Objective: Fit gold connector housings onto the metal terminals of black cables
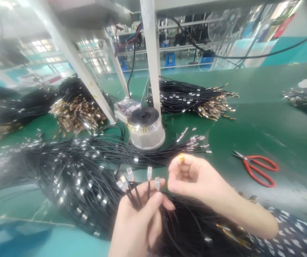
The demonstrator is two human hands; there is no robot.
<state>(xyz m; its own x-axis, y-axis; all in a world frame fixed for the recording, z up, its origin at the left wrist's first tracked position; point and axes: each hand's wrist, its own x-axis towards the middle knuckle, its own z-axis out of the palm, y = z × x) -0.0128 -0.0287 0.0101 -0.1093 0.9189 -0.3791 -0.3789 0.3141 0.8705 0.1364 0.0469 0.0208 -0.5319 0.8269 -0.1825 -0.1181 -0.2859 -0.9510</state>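
Observation:
Several thin black cables (138, 196) with flat silver metal terminals stand fanned out of my left hand (144, 217), which is closed around them. One silver terminal (157, 183) rises apart near my left index finger. Just to the right, my right hand (192, 176) has its fingers curled and its thumb and forefinger brought together; anything between them is too small to make out. Something yellow (181, 158) shows on a finger of that hand. Beneath both hands lies a thick bundle of black cables (75, 192) with many silver terminals.
A round white device with a black top (144, 126) stands beside a white metal post (150, 53). Red-handled pliers (259, 169) lie at the right on the green table (250, 125). More cable bundles lie behind, at left (75, 110) and centre (185, 96).

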